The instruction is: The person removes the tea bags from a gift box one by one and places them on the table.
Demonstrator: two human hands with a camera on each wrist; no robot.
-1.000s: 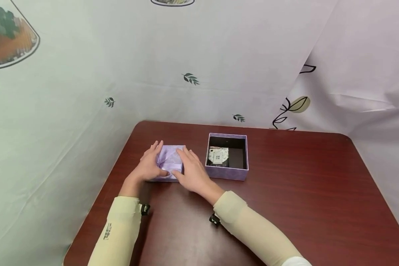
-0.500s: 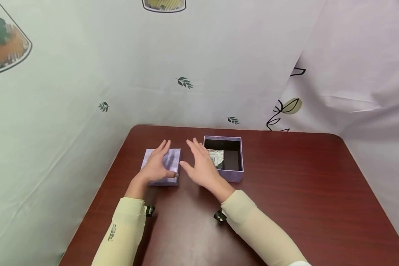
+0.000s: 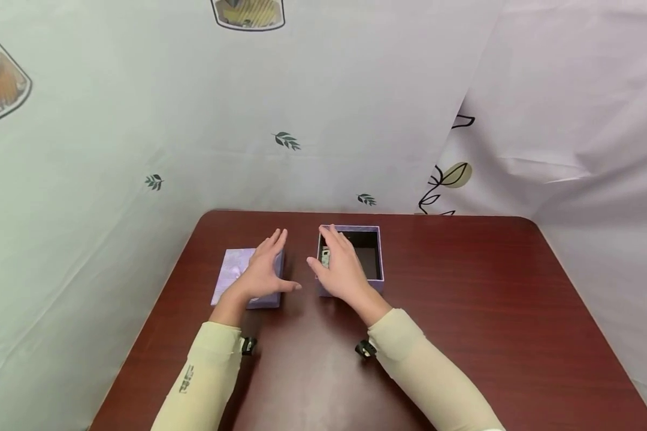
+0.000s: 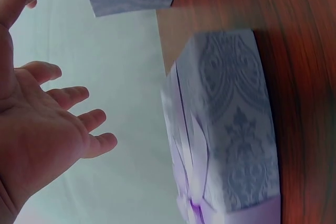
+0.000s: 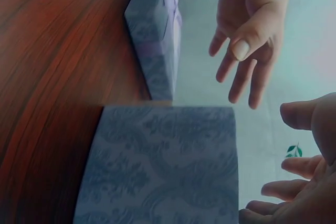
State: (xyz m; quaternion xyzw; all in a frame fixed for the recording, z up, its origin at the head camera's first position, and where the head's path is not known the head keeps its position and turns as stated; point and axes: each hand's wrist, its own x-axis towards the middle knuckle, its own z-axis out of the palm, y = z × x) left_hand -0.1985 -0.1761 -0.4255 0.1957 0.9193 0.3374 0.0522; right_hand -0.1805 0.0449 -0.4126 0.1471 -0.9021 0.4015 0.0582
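Both hands' grip is spread wide and empty, the left hand [image 3: 261,275] over the ribboned lid [image 3: 227,270], the right hand [image 3: 341,269] over the lidless box [image 5: 163,166] beside it on the desk [image 3: 517,299]. Pressing opposite walls evenly should hold either piece square.

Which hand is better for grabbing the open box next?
Probably the right hand. In the head view it overlaps the open box and holds nothing. The left hand is free too, but it overlaps the ribboned purple piece instead, farther from the open box.
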